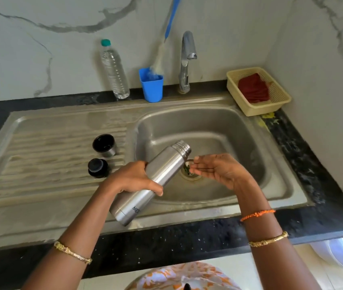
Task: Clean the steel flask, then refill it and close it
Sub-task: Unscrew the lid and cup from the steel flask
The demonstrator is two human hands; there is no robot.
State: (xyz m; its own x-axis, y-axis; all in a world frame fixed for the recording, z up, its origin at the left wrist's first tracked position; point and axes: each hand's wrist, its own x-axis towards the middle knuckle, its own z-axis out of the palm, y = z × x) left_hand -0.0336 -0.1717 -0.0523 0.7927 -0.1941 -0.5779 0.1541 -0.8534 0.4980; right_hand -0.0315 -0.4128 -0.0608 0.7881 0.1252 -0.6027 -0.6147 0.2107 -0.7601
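Observation:
My left hand (134, 178) grips the steel flask (162, 170) round its middle and holds it tilted over the sink basin (239, 147), its open threaded mouth pointing up and away to the right. My right hand (216, 169) hovers open just right of the flask's neck, fingers straight, above the drain (190, 173). The flask's steel cup lid (104, 145) and its black stopper (98, 168) stand on the ribbed drainboard (47, 155) to the left. The tap (187, 59) rises behind the basin; no water runs from it.
A clear plastic water bottle (114, 70) with a green cap and a blue cup (151, 85) holding a blue-handled bottle brush (166, 38) stand at the back wall. A yellow basket (258, 91) with a red cloth sits at the back right corner.

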